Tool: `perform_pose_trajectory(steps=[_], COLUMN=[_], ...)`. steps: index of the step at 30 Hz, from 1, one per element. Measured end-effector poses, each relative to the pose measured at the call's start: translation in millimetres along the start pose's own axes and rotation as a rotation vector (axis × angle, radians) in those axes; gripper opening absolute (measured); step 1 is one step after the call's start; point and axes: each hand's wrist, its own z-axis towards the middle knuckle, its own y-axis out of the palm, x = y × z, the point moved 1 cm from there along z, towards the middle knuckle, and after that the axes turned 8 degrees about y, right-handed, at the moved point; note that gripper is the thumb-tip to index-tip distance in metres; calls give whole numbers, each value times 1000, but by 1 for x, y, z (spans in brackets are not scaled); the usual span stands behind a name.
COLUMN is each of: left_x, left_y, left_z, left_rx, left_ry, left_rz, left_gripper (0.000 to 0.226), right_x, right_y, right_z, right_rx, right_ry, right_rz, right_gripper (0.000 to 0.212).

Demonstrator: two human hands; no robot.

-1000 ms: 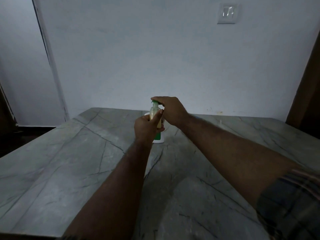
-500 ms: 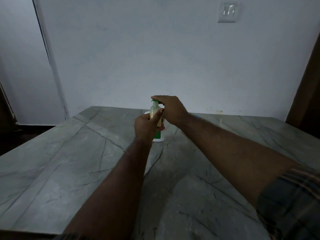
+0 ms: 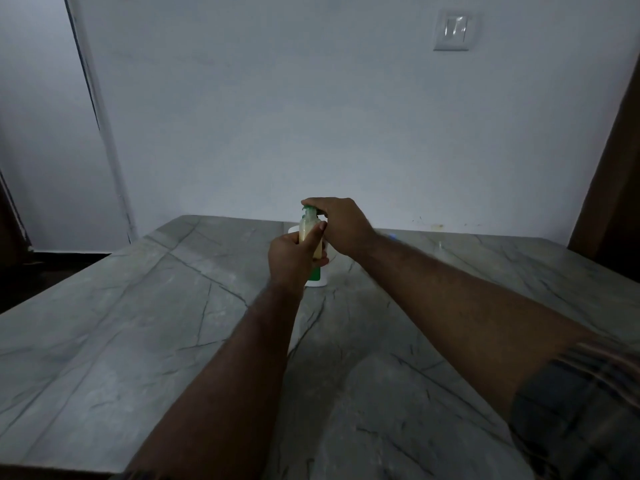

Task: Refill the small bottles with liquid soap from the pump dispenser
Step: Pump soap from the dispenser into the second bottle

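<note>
**Item 1, small bottle** [image 3: 309,226]: clear, with pale yellowish liquid inside. We record it held upright over the far middle of the table [image 3: 138,323], directly in front of the pump dispenser. Its neck is raised to just beneath the green pump head [image 3: 309,212].

**Item 2, pump dispenser** [image 3: 316,274]: white body, green label. It stands on the table near the far edge and is largely hidden behind the bottle and both hands.

**Item 3, left hand** [image 3: 292,259]: the fingers are curled round the small bottle, and the thumb [image 3: 315,236] lies up along its near side.

**Item 4, right hand** [image 3: 344,225]: palm down, with the fingers pressed together and laid flat across the top of the pump head (how hard they bear down we cannot tell).

**Item 5, surroundings**: the table is grey veined stone. A dark checked sleeve [image 3: 581,410] covers the right upper arm. On the pale wall [image 3: 311,116] behind, a switch plate [image 3: 452,29] sits high to the right.
</note>
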Motion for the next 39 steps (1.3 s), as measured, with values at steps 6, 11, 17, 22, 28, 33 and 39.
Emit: perform_pose_trajectory(steps=[6, 11, 17, 22, 28, 33, 39], left_x=[1, -3, -6, -4, -8, -7, -7], left_y=[0, -1, -1, 0, 2, 3, 3], left_z=[2, 2, 1, 5, 5, 6, 5], left_rx=[-6, -33, -48, -7, -15, 22, 30], left_ry=[-42, -60, -94, -1, -2, -12, -31], left_rz=[-104, -123, -180, -18, 9, 24, -22], left_gripper=[38, 32, 37, 34, 34, 43, 39], right_x=[1, 4, 3, 2, 6, 4, 7], right_y=[-5, 2, -4, -5, 0, -4, 1], right_z=[5, 1, 6, 8, 3, 9, 3], right_rx=[-17, 8, -30, -5, 8, -3, 27], right_ry=[-20, -19, -29, -31, -25, -34, -31], right_rz=[-32, 4, -53, -86, -37, -96, -29], right_gripper=[51, 47, 49, 53, 48, 51, 46])
